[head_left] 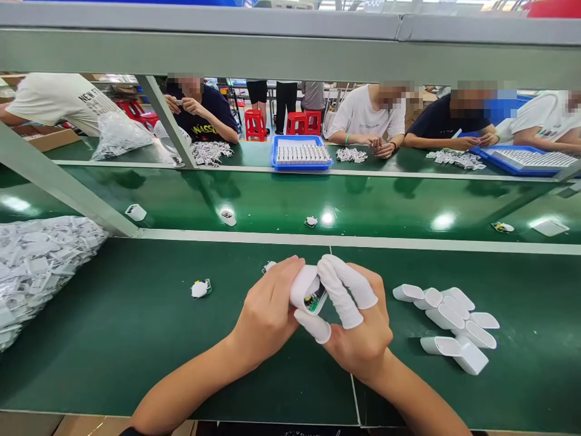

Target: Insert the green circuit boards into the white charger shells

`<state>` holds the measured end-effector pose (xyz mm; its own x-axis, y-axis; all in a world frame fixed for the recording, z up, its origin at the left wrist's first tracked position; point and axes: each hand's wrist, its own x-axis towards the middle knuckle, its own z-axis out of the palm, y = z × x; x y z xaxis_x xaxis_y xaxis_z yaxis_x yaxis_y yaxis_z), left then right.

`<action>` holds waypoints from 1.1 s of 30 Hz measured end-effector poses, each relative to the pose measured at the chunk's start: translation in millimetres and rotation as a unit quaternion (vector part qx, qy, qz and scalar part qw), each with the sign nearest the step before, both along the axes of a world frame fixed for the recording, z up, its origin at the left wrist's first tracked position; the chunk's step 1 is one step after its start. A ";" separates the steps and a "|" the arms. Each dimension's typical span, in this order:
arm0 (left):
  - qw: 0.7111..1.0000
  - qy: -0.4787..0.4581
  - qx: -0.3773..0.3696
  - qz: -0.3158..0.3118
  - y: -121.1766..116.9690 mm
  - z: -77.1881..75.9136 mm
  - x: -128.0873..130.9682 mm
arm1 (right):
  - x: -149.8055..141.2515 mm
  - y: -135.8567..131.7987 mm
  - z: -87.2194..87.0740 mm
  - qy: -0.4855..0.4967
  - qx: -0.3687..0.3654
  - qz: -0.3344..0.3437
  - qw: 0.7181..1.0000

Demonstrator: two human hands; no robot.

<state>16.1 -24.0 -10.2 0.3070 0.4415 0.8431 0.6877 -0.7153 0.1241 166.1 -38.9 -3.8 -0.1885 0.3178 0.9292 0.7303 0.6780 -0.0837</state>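
Between my two hands, over the middle of the green bench, is a white plastic housing with its open end tilted toward me. A green circuit board with dark parts shows inside it. My left hand is closed round the housing's left side. White finger cots cover the thumb and two fingers of my right hand, which press on the right side at the opening. Another small circuit board with a white part lies on the left. One more board is partly hidden behind my left hand.
Several empty white housings lie to the right. A big clear bag of white parts sits at left. Beyond a metal rail, a green conveyor carries scattered pieces. Co-workers sit across, near a blue tray.
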 end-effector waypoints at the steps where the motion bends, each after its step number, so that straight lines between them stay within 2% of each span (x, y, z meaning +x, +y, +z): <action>1: 1.000 0.001 -0.003 0.000 0.4 -0.5 0.3 | -0.2 1.4 -0.6 -0.003 0.001 -0.001 1.000; 13: 0.999 0.016 -0.038 -0.017 2.1 -2.1 0.4 | 0.1 16.2 -11.4 0.012 0.040 0.058 0.997; 17: 0.983 -0.025 -0.161 -0.090 3.4 -3.6 3.0 | -0.6 21.5 -18.9 0.010 0.029 0.122 0.992; 21: 0.956 -0.054 -0.234 -0.168 -0.3 2.5 9.2 | 3.8 20.3 -19.1 0.029 0.008 0.215 0.976; 24: 0.918 -0.060 -0.332 -0.210 -3.5 4.4 11.0 | 11.8 14.0 -9.8 0.069 -0.013 0.201 0.977; 27: 0.891 -0.045 -0.406 -0.198 0.2 -3.7 7.9 | 19.6 9.5 1.9 0.099 -0.019 0.185 0.978; 30: 0.879 -0.047 -0.434 -0.192 13.2 -20.8 2.7 | 23.9 11.9 7.1 0.024 -0.014 0.165 0.986; 33: 0.875 -0.030 -0.430 -0.220 26.8 -35.5 -1.4 | 26.4 17.2 3.4 -0.148 -0.049 0.121 0.980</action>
<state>14.8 2.9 -45.6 0.5724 0.7713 0.2782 0.3431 -0.5335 0.7731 192.5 -21.8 -0.4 -0.5257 0.3157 0.7899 0.5513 0.8336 0.0337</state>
